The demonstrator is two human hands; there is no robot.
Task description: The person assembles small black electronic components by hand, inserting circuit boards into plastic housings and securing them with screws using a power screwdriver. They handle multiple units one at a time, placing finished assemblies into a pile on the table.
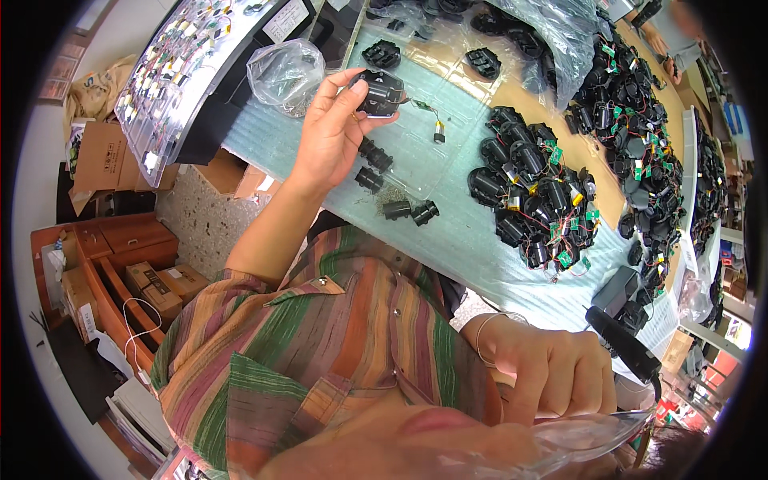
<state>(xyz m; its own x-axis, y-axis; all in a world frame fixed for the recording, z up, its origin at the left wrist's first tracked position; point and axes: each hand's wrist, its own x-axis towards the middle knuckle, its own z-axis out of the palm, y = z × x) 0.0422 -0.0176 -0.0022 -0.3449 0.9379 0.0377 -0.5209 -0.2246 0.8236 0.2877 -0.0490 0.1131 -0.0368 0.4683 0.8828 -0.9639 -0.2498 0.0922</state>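
Note:
My left hand (332, 132) is raised over the work mat, its fingers closed round a black plastic housing (379, 94). From the housing's right side a thin wire runs to a small green board, and a yellow-and-black piece (438, 132) dangles at the end. Below that hand lie loose black moulded parts (374, 154) and a small heap of screws (391, 194). My right hand (556, 370) is curled up close to me at the lower right, clear of the mat. Its fingertips are hidden, so what they hold, if anything, does not show. Beyond its knuckles is a black corded cylindrical tool (624, 344).
A pile of black housings (532, 184) with wires and green boards covers the mat's right side. More line the far right. A clear plastic bag (286, 74) sits left of my left hand, near a tray of small wired boards (178, 68). Another person's arm (660, 44) shows top right.

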